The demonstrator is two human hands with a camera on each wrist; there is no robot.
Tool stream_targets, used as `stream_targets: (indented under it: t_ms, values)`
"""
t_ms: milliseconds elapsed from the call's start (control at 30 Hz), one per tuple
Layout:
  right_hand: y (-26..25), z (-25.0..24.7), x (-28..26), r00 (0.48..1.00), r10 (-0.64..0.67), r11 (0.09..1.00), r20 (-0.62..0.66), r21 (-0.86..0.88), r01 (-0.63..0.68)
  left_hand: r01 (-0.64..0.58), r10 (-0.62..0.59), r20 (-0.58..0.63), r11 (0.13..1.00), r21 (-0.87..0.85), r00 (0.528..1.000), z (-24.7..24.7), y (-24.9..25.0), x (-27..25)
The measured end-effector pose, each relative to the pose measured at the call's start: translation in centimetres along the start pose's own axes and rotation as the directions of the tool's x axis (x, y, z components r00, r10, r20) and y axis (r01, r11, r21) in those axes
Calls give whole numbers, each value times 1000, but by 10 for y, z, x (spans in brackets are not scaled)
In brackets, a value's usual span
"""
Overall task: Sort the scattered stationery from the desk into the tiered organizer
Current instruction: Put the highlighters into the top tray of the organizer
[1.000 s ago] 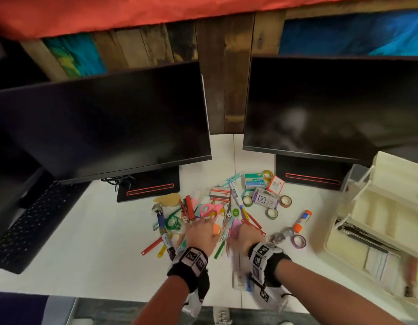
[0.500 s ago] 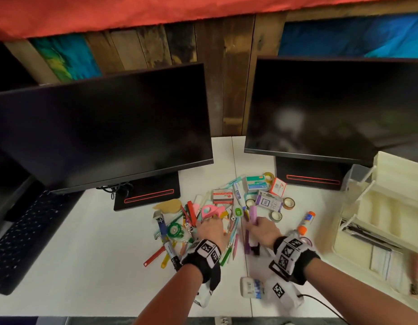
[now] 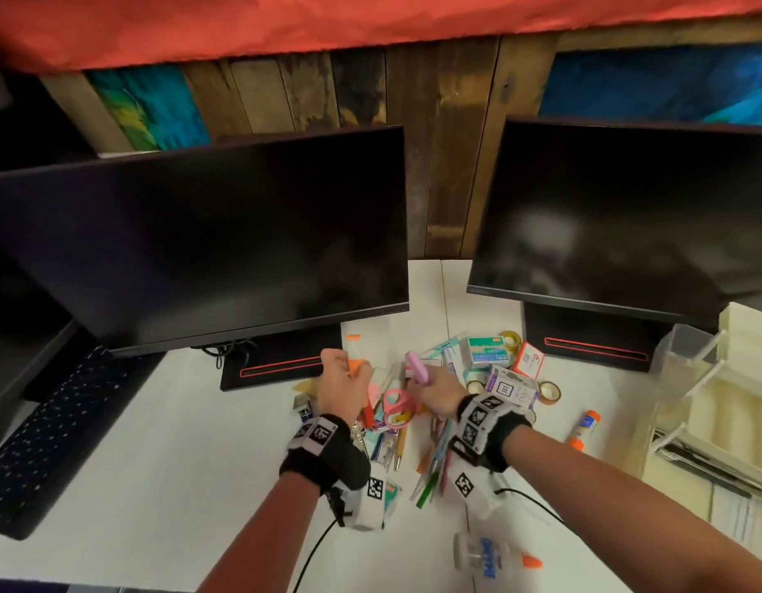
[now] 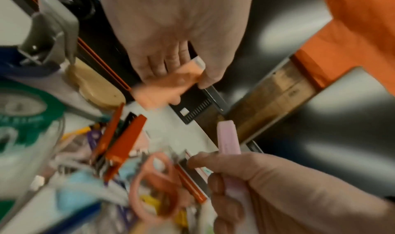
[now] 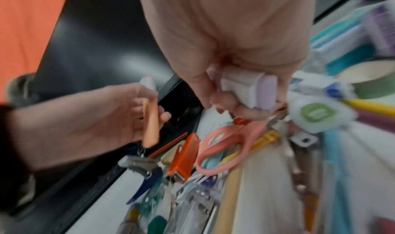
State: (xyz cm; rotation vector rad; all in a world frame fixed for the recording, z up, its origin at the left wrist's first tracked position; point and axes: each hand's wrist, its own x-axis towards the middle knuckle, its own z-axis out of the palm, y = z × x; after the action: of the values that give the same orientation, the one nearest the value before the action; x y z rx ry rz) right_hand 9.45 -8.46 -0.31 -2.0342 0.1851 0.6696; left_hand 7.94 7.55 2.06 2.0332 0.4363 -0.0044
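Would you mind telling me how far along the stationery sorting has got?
Early stage. Done: the tiered organizer already holds a few dark pens and papers in its lower trays. In hand: the left hand grips an orange highlighter and the right hand a lilac one. Left: most of the pile, including the pink scissors, tape rolls and glue stick.

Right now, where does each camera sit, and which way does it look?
Head: on the head, looking down at desk; both forearms and hands show.
Left wrist: along left hand gripping orange marker; right hand shows too.
Right wrist: along right hand gripping lilac marker; left hand shows too.
All three share both markers and pink scissors.
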Motion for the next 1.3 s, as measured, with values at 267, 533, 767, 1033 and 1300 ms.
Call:
stream_targets:
  t_ms: [267,533,767,1033,1300]
  values:
    - [-31,40,39,992,-16,840,-123,-539,-53,-138,-72,277,733,666,958,9,-20,43]
    - [-25,34,47,996,43,725,-77,-684,-84,-136,-124,283,655,743,951,28,-24,49]
    - [-17,37,47,986,101,830,-131,-536,-156,-60,-114,207,728,683,972,27,-25,41]
    - [-10,37,41,975,146,984,-170,-78,-161,24,-31,13,926,376,999,11,-31,33]
    - [-6,7,9,947,60,923,-315,380,68,-78,85,-46,986,146,995,9,-14,8]
